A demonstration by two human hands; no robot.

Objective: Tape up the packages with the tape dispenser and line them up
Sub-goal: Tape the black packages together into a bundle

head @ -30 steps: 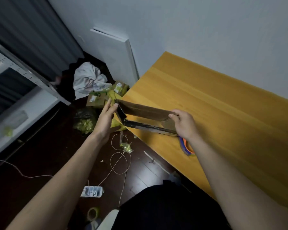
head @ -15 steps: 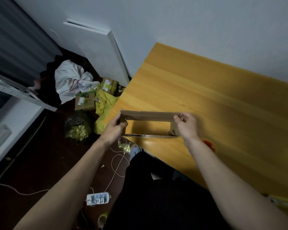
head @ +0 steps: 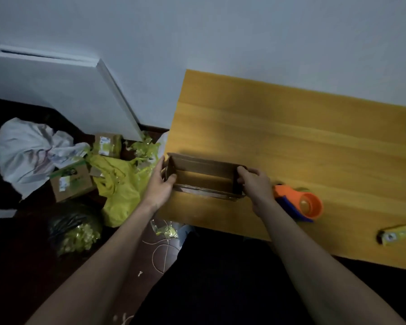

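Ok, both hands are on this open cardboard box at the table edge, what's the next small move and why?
Probably fold the flaps shut. The cardboard box is open on top, the left hand and right hand each grip an end, and the orange tape dispenser lies untouched on the table beside the right hand, so taping can't start yet.

We seem to be in a room at home used as a makeshift packing corner. A plain wooden surface (head: 291, 141) stands against a bare white wall (head: 220, 31), with an orange tape dispenser (head: 300, 202) on it. On the dark floor (head: 21, 266) beside it we see small labelled cardboard boxes (head: 72, 184), a yellow plastic bag (head: 120, 184), a crumpled white bag (head: 26, 151) and a white board (head: 63, 95) leaning on the wall.
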